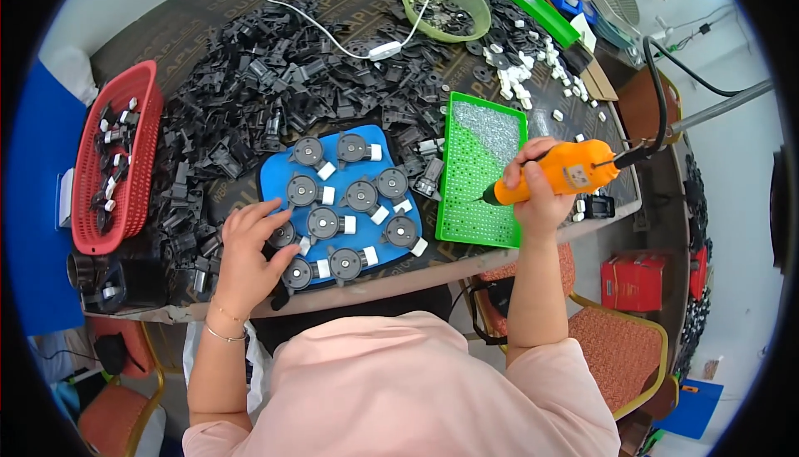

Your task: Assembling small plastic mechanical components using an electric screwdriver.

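Observation:
My right hand [539, 184] is closed round an orange electric screwdriver [574, 170], its dark tip pointing left over a green perforated tray [481, 207]. Small silvery screws [491, 128] lie heaped in the tray's far part. On a blue mat [366, 207] sit several round black plastic parts [323, 222], each with a white block at its side. At the mat's left edge, my left hand [247, 249] has thumb and forefinger on either side of one such black round part [283, 235], which is partly covered by the fingers.
Loose black plastic pieces [283, 66] pile across the table. A red basket [137, 166] stands left, a pale green bowl [474, 12] of small parts at the back. White blocks [520, 70] lie scattered behind the tray. A white cable [333, 39] crosses the pile; chairs [616, 345] stand below right.

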Demonstrator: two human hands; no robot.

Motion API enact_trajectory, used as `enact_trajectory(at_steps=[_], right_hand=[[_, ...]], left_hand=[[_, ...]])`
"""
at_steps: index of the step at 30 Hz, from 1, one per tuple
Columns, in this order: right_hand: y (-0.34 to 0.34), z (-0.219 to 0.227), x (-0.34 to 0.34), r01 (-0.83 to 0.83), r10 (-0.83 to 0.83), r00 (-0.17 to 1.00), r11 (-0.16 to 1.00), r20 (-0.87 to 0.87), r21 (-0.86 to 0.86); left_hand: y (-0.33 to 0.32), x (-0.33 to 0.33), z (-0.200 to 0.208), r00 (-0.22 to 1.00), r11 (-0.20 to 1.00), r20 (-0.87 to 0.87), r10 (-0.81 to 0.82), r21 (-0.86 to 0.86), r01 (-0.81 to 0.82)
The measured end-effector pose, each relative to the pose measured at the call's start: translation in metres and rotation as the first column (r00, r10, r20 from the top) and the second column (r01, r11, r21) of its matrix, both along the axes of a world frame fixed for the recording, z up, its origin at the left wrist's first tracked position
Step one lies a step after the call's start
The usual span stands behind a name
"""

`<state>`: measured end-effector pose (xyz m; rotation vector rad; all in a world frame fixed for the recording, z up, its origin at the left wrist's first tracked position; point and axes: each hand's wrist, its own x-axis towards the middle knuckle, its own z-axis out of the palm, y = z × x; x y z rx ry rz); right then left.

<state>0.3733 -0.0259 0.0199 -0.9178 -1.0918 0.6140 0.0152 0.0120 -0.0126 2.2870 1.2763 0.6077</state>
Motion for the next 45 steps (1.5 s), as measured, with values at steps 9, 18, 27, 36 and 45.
enact_trajectory(at_steps=[9,18,27,36,45], right_hand=[[-0.001,-0.003,0.001,0.003,-0.003,1.0,1.0,0.01,0.022],[-0.002,-0.003,0.001,-0.039,0.039,0.999,0.999,0.002,-0.014],[-0.007,0.032,-0.057,-0.316,0.328,0.941,0.94,-0.085,0.127],[-0.001,0.016,-0.126,-0.573,0.573,0.82,0.82,-0.016,0.011],[-0.003,0.019,-0.136,-0.574,0.594,0.789,0.804,0.159,-0.156]], left_hand=[[-0.003,0.005,-0.002,1.0,1.0,-0.011,0.005,-0.006,-0.005],[-0.008,0.003,0.005,0.999,1.0,0.038,-0.021,-0.021,0.022],[-0.032,0.03,0.002,0.989,0.988,-0.021,-0.149,-0.042,0.148],[-0.033,0.046,-0.001,0.989,0.991,-0.099,-0.114,0.059,0.12],[-0.033,0.045,-0.005,0.989,0.991,-0.103,-0.104,0.078,0.112]])
